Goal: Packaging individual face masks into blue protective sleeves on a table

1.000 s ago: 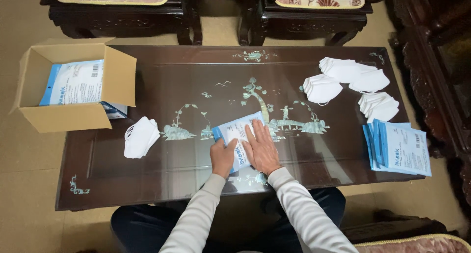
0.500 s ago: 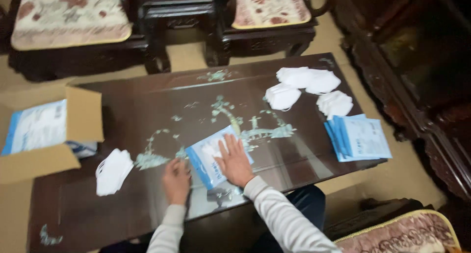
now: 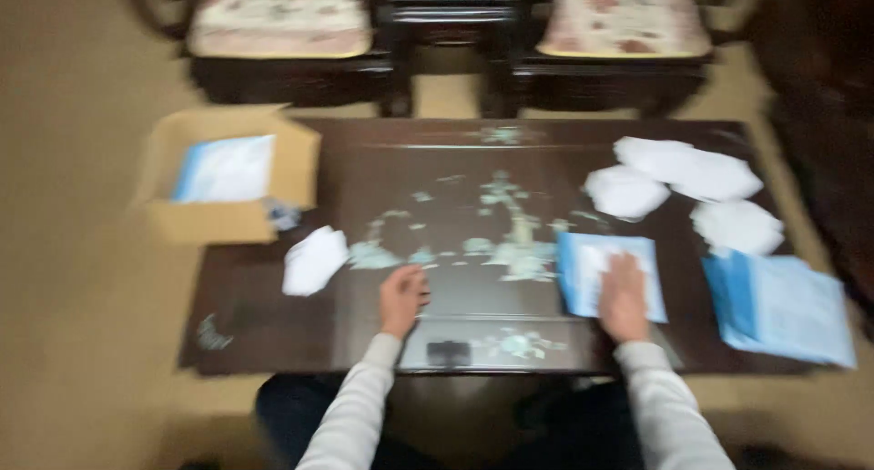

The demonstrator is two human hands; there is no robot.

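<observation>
The blue-white packet [image 3: 608,271] has been slid rightward, pressed flat under the open right hand [image 3: 625,297]; the left hand [image 3: 401,299], loosely curled, is left empty on the table [image 3: 455,333].

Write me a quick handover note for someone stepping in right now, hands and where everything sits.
Right hand: flat on the blue-and-white packet, right of table centre.
Left hand: resting on the dark table, holding nothing.
Done: filled packets lie in the cardboard box at the left end.
Left: white masks beside the left hand, more mask piles far right, stack of packets at the right edge.
</observation>
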